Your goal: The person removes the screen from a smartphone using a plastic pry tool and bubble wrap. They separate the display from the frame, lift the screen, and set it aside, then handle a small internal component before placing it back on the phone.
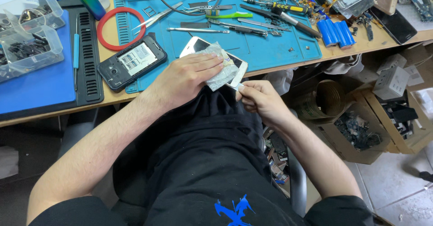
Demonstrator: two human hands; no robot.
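Observation:
A white smartphone [197, 45] lies at the front edge of the blue work mat [270, 50], partly over the table edge. My left hand [182, 77] presses a crumpled white cloth [223, 68] flat onto the phone. My right hand [259, 97] pinches the phone's near corner just below the table edge. A black phone [131, 63] with its back open lies to the left of my left hand.
Tweezers [155, 18], a green toothbrush [230, 14], screwdrivers [275, 9] and blue battery cells [336, 31] lie across the mat. A red ring [104, 27] and clear plastic boxes [31, 41] sit at the left. Cardboard boxes [383, 126] of parts stand on the floor at the right.

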